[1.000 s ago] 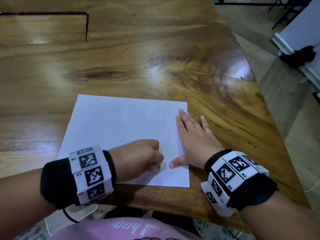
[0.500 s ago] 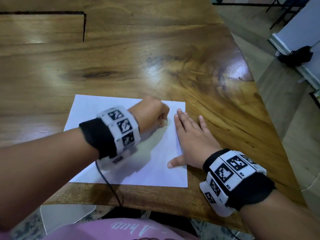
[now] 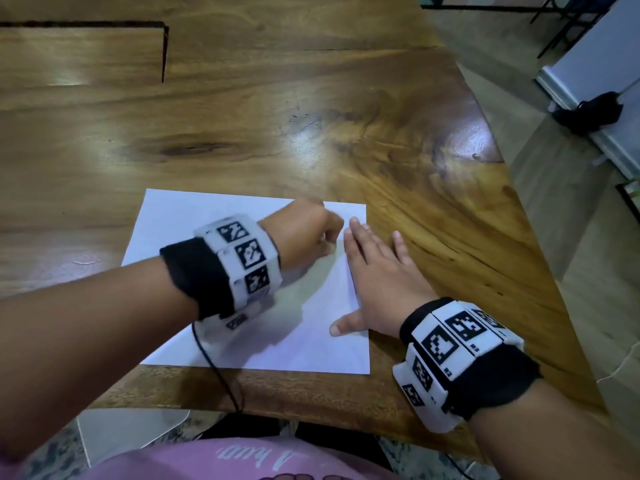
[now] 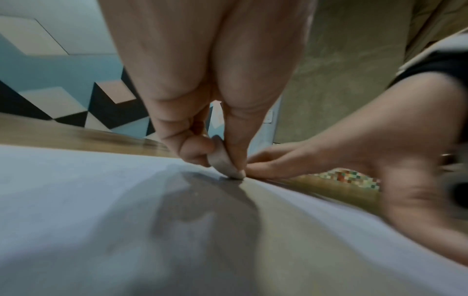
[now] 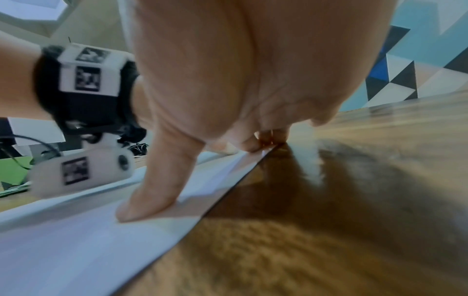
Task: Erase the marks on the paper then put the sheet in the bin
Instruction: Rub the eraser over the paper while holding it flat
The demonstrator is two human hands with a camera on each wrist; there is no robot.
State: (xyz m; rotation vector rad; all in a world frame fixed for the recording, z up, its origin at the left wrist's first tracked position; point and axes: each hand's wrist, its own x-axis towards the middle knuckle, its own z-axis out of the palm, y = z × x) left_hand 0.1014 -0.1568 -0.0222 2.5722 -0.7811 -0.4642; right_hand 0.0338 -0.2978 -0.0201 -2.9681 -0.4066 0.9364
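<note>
A white sheet of paper point(image 3: 194, 230) lies flat near the front edge of the wooden table point(image 3: 311, 116). My left hand point(image 3: 308, 233) is curled over the sheet's far right corner and pinches a small pale eraser point(image 4: 224, 163), whose lower edge touches the paper point(image 4: 76, 200). My right hand point(image 3: 377, 282) lies flat with straight fingers on the sheet's right edge, its thumb point(image 5: 152, 192) pressing the paper point(image 5: 63, 250) down. No marks show on the sheet. No bin is in view.
The table's right edge runs diagonally close to my right hand, with floor beyond it. A black object point(image 3: 588, 112) lies on the floor by a white wall base. A cable point(image 3: 221, 375) hangs from my left wrist over the table's front edge.
My left hand with the eraser went from the sheet's near edge up to its far right corner, and has stayed about there for the last half second. The right hand has stayed in place.
</note>
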